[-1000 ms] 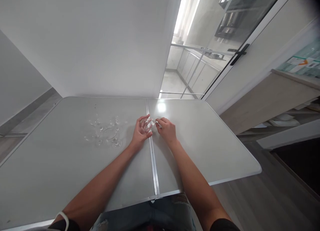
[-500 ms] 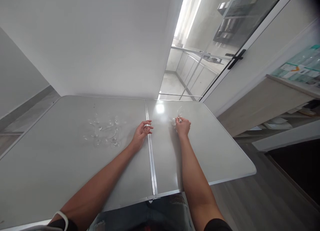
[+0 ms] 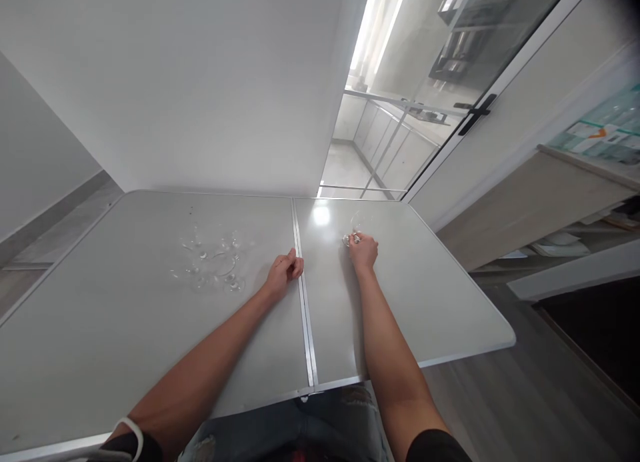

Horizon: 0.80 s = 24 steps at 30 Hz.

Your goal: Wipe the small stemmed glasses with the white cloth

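Observation:
My right hand rests on the right half of the grey folding table, fingers closed on the foot of a small clear stemmed glass that stands just beyond it. My left hand lies on the table beside the metal centre seam, fingers curled in and holding nothing. A cluster of several clear stemmed glasses sits on the left half of the table, a hand's width left of my left hand.
A white wall rises behind the table. To the right stand a glass sliding door with a black handle and a wooden shelf unit near the table's right edge. Grey wood floor surrounds the table.
Both hands held a glass at the seam a second ago. My right hand carried it to the right half of the table; my left hand let go and curled shut by the seam.

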### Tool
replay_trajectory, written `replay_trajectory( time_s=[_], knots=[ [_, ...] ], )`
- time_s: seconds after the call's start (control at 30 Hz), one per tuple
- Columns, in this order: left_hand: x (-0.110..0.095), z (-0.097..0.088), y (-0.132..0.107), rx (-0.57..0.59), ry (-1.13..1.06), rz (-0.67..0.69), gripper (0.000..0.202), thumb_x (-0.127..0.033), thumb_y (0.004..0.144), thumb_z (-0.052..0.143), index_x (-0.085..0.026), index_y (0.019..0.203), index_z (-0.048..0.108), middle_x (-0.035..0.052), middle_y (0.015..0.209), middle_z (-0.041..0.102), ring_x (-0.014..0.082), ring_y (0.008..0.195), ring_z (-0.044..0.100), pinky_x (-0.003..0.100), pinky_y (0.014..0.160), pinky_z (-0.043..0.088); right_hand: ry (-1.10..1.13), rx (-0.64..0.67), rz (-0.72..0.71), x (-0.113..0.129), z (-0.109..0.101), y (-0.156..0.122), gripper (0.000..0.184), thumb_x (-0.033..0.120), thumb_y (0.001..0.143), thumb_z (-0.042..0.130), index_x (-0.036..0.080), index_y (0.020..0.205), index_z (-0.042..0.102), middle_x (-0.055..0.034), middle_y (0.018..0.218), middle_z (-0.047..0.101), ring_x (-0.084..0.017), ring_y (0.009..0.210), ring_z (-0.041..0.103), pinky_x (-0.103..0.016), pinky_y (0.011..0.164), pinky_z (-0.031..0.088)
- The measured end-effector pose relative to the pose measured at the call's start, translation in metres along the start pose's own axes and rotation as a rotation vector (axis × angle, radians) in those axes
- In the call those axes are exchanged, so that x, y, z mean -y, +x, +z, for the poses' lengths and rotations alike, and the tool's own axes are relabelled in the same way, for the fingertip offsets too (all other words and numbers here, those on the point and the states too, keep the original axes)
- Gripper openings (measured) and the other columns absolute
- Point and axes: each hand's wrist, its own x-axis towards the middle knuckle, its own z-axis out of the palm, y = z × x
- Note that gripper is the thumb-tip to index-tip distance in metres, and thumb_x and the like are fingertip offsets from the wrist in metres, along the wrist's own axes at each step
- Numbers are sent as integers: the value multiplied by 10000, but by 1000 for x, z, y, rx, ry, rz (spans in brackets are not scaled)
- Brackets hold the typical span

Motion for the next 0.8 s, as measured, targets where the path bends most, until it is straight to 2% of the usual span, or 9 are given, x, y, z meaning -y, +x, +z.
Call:
replay_trajectory(
  time_s=[0.1,0.27,0.37,0.47,0.53,0.6,0.7,0.73,0.8],
  knots=[
    [1,-1,0,-15,-34,-49,655,-635,943,501,-210,462,370,-13,520,302,113,469,316,310,483,264,5,14,15,2,-1,0,369,432,898,547,214,1064,793,-159,937,766,-258,870,693,-313,754,472],
    [1,-1,0,-93,-101,-64,656,-530,871,666,-205,500,234,-61,533,191,73,481,206,267,482,163,48,28,71,2,-10,-2,384,415,829,640,217,1132,768,-124,907,774,-241,827,697,-283,719,470],
    [2,0,1,-94,-135,-70,649,-493,839,688,-214,521,197,-78,526,150,66,482,162,263,483,114,-28,77,108,-5,-25,-6,297,385,759,683,204,970,789,-130,851,765,-240,745,684,-278,632,435],
    [3,1,1,-100,-163,-82,640,-486,824,686,-221,523,188,-84,508,146,62,473,137,266,482,81,-137,168,50,-11,-45,-11,169,335,707,675,189,754,746,-123,742,728,-227,666,649,-273,558,388],
    [2,1,1,-106,-172,-88,634,-480,823,682,-225,527,184,-85,507,145,61,473,130,267,485,74,-161,260,-31,-11,-58,-14,138,320,689,672,185,684,702,-86,637,673,-199,584,606,-264,523,367],
    [0,0,0,-106,-169,-87,618,-467,830,673,-227,535,187,-84,515,149,62,479,131,267,492,80,-139,390,-171,-3,-69,-19,123,303,706,655,188,667,670,-33,551,603,-164,497,549,-254,491,348],
    [-1,0,-1,-109,-163,-78,595,-448,848,654,-229,547,190,-82,526,152,64,486,137,269,499,92,41,590,-536,20,-80,-35,104,269,782,619,201,709,645,15,556,576,-130,473,512,-245,509,380],
    [0,1,-1,-112,-161,-73,590,-444,852,650,-229,546,195,-82,526,154,64,486,142,270,498,97,137,601,-662,30,-82,-42,106,268,811,618,204,730,643,17,591,597,-127,499,524,-248,541,407],
    [3,2,0,-116,-161,-65,584,-437,856,647,-228,531,208,-83,515,163,65,481,149,271,491,109,348,514,-847,53,-83,-61,119,279,857,635,208,761,641,7,669,644,-132,565,559,-259,612,450]
  ],
)
